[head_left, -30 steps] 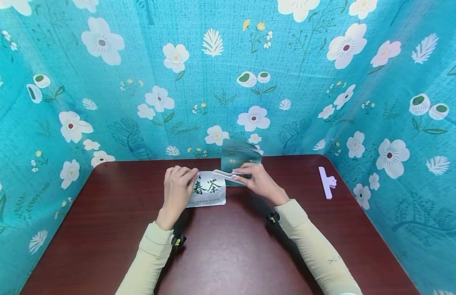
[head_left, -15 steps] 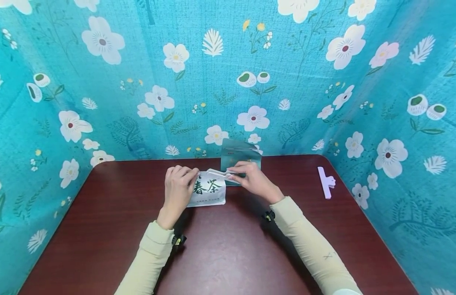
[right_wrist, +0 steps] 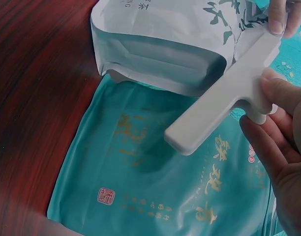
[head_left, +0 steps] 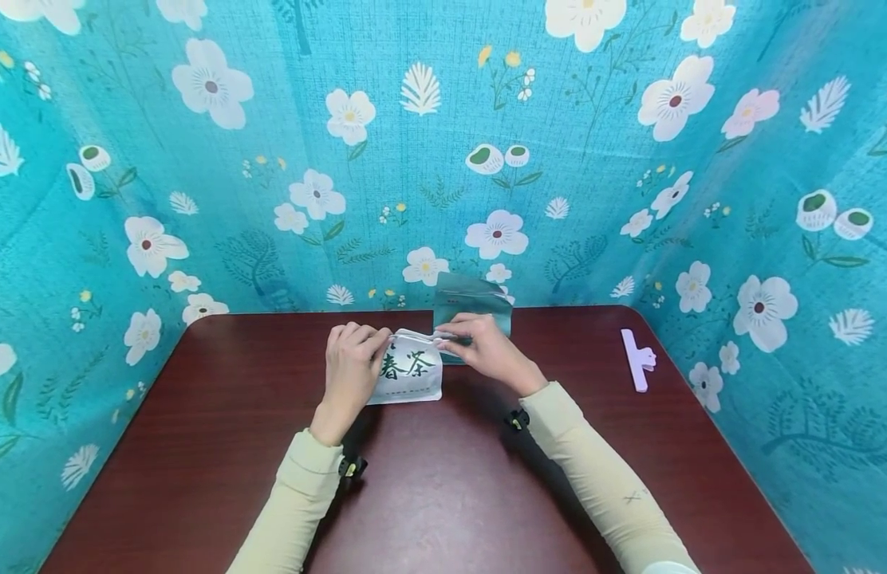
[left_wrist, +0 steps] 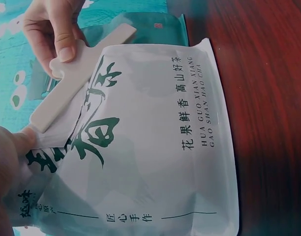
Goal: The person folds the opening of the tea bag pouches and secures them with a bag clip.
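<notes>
The head view looks forward and down over the table [head_left: 429, 494] from farther back; both wrist views look from close in, sharing the white pouch [left_wrist: 150, 113], pale clip [right_wrist: 224, 93] and green pouch [right_wrist: 160, 172].

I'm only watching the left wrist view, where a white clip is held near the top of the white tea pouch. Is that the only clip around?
Observer: No, the head view shows a pale lilac clip lying on the table, well to the right of the white tea pouch.
Operator: Fun! And the teal pouch? I only spot a little red stamp on it.
Observer: The right wrist view shows large gold characters on it as well.
Operator: What about the flowery cloth in my corner: just a small piece?
Observer: No, the head view shows it hanging behind the table and along both sides.
</notes>
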`<action>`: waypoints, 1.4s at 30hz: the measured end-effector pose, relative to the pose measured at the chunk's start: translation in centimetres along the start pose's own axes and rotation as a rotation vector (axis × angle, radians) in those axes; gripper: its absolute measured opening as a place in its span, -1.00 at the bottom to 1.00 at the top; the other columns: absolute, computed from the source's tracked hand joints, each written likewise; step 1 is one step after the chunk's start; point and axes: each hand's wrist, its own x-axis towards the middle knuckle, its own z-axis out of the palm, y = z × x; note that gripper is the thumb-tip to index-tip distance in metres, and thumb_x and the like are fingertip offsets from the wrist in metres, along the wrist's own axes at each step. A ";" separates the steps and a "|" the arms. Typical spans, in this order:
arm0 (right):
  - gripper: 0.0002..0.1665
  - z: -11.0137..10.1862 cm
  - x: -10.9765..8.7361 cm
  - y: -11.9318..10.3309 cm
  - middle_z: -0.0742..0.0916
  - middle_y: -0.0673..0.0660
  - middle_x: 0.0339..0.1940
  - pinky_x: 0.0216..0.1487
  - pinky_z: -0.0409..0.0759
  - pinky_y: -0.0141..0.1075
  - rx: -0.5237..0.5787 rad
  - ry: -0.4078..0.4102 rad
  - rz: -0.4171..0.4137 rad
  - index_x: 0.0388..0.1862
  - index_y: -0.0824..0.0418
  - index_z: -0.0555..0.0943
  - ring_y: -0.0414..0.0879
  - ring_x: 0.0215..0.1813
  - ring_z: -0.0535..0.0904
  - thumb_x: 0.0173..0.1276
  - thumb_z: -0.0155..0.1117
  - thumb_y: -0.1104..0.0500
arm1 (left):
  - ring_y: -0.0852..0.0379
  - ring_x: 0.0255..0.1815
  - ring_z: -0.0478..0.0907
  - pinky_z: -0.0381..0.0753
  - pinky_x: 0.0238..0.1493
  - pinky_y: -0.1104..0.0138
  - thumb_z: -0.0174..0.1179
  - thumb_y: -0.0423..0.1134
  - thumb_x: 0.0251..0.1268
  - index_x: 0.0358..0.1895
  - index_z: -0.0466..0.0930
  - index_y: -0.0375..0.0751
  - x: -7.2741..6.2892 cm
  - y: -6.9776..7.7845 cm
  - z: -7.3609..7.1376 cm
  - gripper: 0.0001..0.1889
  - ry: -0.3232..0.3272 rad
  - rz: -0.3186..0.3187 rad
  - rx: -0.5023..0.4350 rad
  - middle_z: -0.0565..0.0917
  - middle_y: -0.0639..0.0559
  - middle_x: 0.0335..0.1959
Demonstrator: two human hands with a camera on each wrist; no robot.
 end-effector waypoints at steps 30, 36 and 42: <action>-0.65 -0.2 0.2 -0.7 0.75 0.00 -0.16 -0.38 0.52 -0.39 -0.057 -0.017 -0.003 0.14 0.14 0.74 -0.30 -0.31 0.57 0.40 0.40 0.15 | -0.04 -0.36 0.57 0.42 -0.15 0.10 0.39 -0.33 0.29 -0.18 0.81 -0.25 0.4 0.5 -0.5 -0.89 -0.028 -0.016 0.034 0.80 -0.08 -0.36; -0.66 -0.2 0.2 -0.1 0.75 0.00 -0.16 -0.41 0.52 -0.40 -0.066 -0.020 0.031 0.13 0.15 0.74 -0.31 -0.35 0.56 0.39 0.41 0.17 | -0.05 -0.33 0.60 0.44 -0.13 0.10 0.38 -0.30 0.32 -0.18 0.81 -0.27 0.9 0.8 -0.6 -0.88 -0.015 -0.069 0.011 0.80 -0.13 -0.32; -0.68 0.1 0.0 0.0 0.75 0.01 -0.17 -0.41 0.53 -0.41 -0.042 -0.010 0.029 0.10 0.16 0.75 -0.30 -0.37 0.55 0.39 0.41 0.18 | -0.05 -0.37 0.57 0.42 -0.16 0.10 0.36 -0.33 0.32 -0.20 0.83 -0.29 0.8 0.8 -0.5 -0.89 -0.021 -0.075 0.008 0.79 -0.12 -0.38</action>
